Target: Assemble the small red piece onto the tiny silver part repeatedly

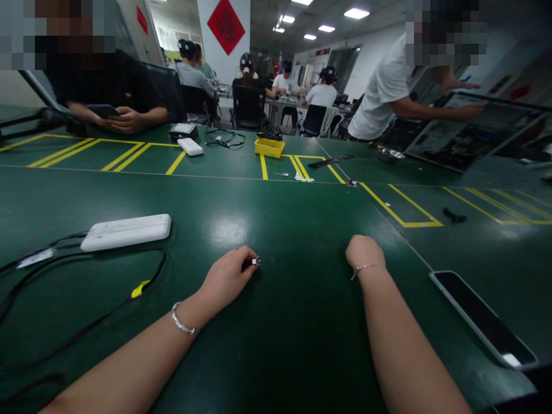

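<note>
My left hand (230,275) rests low over the green table, thumb and forefinger pinched on a small white-and-metal piece (255,261) too tiny to name. A pale bracelet (183,319) circles that wrist. Further right, my right hand (365,253) is curled into a fist on the table, back of the hand toward me. Its fingers are tucked under, so whatever they may hold is hidden. A thin chain bracelet (361,269) hangs at this wrist. Left of my left hand lies a white power bank (126,232), with a black cable (112,309) looping near it.
A phone (483,317) lies right of my right forearm. Across the green table (297,213) are a yellow bin (269,147) of black cables, a smaller white power bank (190,146) and yellow tape lines. One person opposite holds a phone (103,110); another stands by an open metal case (457,132).
</note>
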Available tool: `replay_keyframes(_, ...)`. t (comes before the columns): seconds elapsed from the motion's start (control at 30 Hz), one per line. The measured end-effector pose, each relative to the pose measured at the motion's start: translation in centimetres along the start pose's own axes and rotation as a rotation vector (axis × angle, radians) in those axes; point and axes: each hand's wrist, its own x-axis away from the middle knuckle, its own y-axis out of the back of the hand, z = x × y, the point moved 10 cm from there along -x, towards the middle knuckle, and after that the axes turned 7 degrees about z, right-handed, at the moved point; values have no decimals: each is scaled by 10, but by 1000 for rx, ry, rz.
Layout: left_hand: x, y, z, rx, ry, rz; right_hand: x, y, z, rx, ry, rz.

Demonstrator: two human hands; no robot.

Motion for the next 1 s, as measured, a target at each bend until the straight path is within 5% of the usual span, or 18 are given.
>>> replay_keyframes(0.1,1,2,-1,10,-2,-6,19,5,49,-174,252,10)
replay_keyframes(0.23,2,5,-7,24,-19,-46,74,17,130,-679,698,52)
replay_keyframes(0.33,3,6,-10,20,-29,-63,103,20,157,-917,806,57)
replay_keyframes(1.0,6,11,-13,12,-49,-140,116,8,169,-1147,859,44)
